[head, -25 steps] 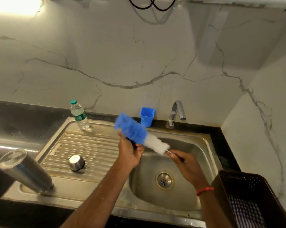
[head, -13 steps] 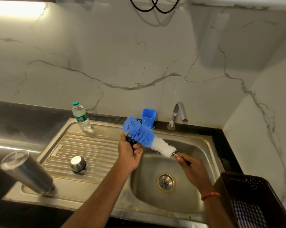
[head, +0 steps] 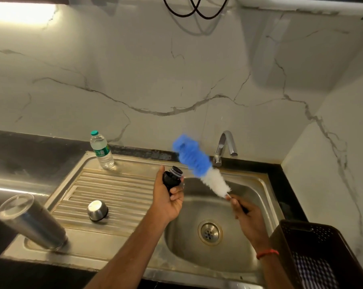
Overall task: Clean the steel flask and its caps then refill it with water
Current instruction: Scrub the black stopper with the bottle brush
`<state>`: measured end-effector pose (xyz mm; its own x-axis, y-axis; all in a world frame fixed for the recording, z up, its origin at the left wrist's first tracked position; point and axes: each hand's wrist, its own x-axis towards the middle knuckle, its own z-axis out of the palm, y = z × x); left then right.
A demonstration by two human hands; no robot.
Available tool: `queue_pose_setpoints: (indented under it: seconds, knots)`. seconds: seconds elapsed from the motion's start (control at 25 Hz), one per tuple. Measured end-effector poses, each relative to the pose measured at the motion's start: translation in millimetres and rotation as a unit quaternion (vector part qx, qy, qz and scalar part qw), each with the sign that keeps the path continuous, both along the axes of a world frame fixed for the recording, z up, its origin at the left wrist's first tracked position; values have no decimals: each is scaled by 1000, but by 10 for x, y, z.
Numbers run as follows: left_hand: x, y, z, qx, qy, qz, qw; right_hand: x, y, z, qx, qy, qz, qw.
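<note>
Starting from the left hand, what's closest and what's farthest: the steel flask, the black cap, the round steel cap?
1. black cap: gripped in the left hand.
2. round steel cap: on the drainboard, leftward.
3. steel flask: far left corner.

White marble wall [head: 134, 80], grey veins, meets a second wall [head: 332, 163] in a corner at right. Black stone surface [head: 30, 155] below. Bright light strip [head: 20, 12] upper left. Black cables [head: 195, 12] loop at top.
</note>
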<state>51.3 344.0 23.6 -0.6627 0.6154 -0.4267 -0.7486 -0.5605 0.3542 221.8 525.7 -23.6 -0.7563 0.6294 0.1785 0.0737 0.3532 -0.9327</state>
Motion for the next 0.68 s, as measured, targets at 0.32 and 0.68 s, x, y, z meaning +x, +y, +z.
queue_pose_setpoints:
  seconds: [0.32,0.68]
  knots:
    - [5,56,-42,-62,10,-15,998,-195,-105,309,-14,-6,42,999]
    - [20,-62,7,-22,78,-11,997,-60,23,390,74,-87,128,985]
